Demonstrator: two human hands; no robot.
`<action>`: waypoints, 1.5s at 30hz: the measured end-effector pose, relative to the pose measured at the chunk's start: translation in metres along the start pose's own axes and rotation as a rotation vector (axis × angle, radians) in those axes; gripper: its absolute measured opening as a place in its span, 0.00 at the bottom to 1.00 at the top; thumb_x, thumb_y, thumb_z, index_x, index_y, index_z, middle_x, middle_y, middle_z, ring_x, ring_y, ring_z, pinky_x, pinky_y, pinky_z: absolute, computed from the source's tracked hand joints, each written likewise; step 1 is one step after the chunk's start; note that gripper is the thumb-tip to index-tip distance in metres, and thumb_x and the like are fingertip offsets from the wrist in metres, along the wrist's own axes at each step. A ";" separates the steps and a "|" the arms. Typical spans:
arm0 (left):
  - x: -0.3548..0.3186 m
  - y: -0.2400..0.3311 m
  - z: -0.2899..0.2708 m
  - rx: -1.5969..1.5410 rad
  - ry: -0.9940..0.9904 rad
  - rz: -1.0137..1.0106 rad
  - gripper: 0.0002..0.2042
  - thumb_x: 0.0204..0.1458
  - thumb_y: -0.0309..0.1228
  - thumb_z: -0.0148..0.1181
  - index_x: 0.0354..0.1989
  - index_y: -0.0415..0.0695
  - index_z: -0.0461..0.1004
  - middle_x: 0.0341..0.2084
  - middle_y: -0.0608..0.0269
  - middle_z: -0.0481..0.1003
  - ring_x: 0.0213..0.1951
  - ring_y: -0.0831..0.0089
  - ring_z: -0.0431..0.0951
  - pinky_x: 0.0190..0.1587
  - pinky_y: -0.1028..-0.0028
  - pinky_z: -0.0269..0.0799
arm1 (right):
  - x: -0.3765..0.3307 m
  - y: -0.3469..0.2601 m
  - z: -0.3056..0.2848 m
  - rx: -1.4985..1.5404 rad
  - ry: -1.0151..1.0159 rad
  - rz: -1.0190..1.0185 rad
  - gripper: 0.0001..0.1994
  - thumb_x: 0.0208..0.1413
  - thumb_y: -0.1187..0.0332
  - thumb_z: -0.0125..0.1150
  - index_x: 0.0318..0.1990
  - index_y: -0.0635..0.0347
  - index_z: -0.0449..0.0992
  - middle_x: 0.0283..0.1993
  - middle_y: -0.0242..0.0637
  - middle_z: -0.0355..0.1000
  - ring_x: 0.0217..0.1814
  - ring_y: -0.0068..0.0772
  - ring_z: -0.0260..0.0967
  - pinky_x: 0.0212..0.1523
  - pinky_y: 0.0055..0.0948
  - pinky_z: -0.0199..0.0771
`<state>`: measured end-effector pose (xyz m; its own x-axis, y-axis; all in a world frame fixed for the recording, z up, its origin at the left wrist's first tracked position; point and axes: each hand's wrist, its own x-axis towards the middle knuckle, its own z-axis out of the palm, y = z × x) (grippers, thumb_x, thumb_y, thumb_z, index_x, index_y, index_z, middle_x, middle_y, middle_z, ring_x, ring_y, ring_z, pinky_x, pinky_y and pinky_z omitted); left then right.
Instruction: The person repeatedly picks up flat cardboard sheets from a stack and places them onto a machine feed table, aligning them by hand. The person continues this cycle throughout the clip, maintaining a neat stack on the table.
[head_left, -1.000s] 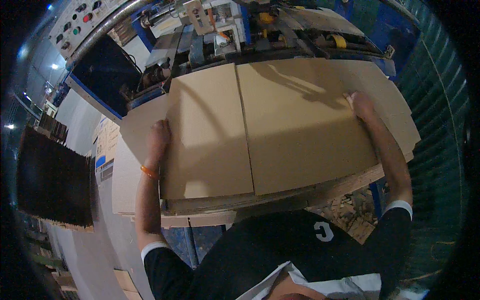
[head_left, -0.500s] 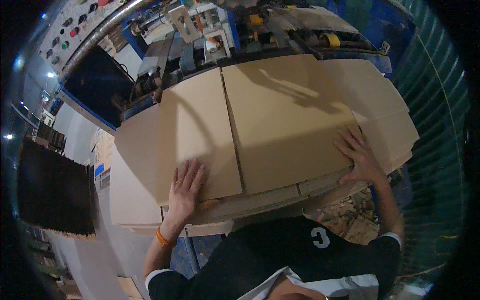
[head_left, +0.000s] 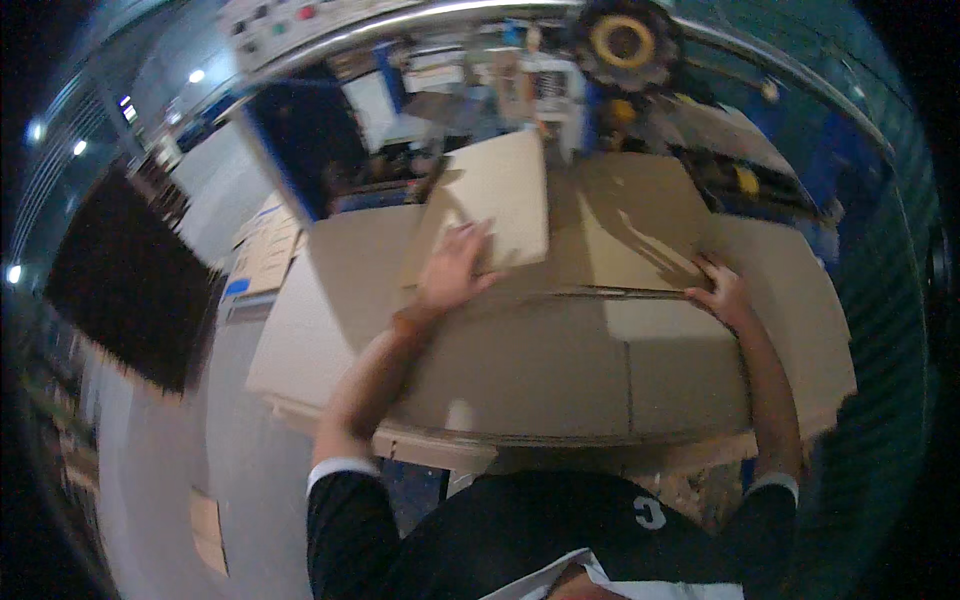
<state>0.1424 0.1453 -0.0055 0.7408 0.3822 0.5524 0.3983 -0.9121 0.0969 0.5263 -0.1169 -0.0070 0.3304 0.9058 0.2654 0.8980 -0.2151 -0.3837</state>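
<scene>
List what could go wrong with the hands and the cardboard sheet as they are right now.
1. The left hand lies flat on the top cardboard sheet, whose far end points at the machine; fingers could get drawn toward it.
2. The right hand grips only the sheet's edge, so the sheet might skew or buckle.
3. The stack below overhangs its support, so leaning on it could shift the sheets.

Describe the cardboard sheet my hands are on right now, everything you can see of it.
The top cardboard sheet is plain brown, flat, with a lengthwise crease down its middle. It lies on a stack of like sheets, its far end toward the machine. The left hand presses flat on its near left part; the right hand grips its near right corner.
</scene>
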 end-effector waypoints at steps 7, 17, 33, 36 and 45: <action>0.012 0.019 -0.005 0.171 0.038 -0.181 0.44 0.42 0.49 0.61 0.63 0.40 0.46 0.56 0.48 0.59 0.59 0.52 0.56 0.59 0.48 0.46 | -0.012 -0.003 0.008 -0.474 0.051 0.049 0.30 0.52 0.61 0.54 0.62 0.56 0.54 0.62 0.55 0.51 0.65 0.56 0.47 0.62 0.47 0.48; -0.206 0.006 -0.091 0.071 0.814 -1.292 0.40 0.44 0.40 0.60 0.60 0.29 0.46 0.58 0.35 0.52 0.63 0.44 0.45 0.62 0.53 0.39 | -0.163 -0.037 -0.041 -0.158 0.341 0.211 0.24 0.46 0.67 0.56 0.55 0.60 0.65 0.59 0.47 0.57 0.61 0.46 0.52 0.60 0.40 0.50; -0.193 0.001 -0.119 -0.197 1.316 -1.064 0.32 0.47 0.30 0.58 0.60 0.33 0.50 0.59 0.48 0.55 0.58 0.56 0.59 0.59 0.58 0.52 | -0.189 0.068 -0.065 0.480 1.105 0.530 0.23 0.48 0.61 0.58 0.50 0.65 0.68 0.50 0.42 0.66 0.48 0.40 0.65 0.47 0.37 0.65; -0.205 -0.027 -0.122 -0.917 1.589 -1.116 0.28 0.50 0.27 0.55 0.58 0.35 0.52 0.54 0.52 0.61 0.52 0.62 0.65 0.53 0.66 0.63 | -0.188 0.091 -0.109 1.097 1.199 0.483 0.23 0.49 0.60 0.58 0.49 0.66 0.69 0.48 0.42 0.68 0.45 0.38 0.67 0.44 0.36 0.68; -0.221 0.008 -0.145 -0.882 0.680 -1.039 0.14 0.50 0.24 0.53 0.46 0.36 0.68 0.42 0.59 0.71 0.42 0.69 0.71 0.46 0.72 0.65 | -0.260 -0.069 -0.072 0.262 0.980 0.524 0.20 0.49 0.74 0.54 0.51 0.66 0.63 0.52 0.40 0.65 0.49 0.37 0.65 0.50 0.33 0.64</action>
<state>-0.0963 0.0318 -0.0071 -0.1349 0.9760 0.1710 -0.0524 -0.1794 0.9824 0.3997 -0.3635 0.0140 0.8343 0.0275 0.5506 0.5330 -0.2954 -0.7929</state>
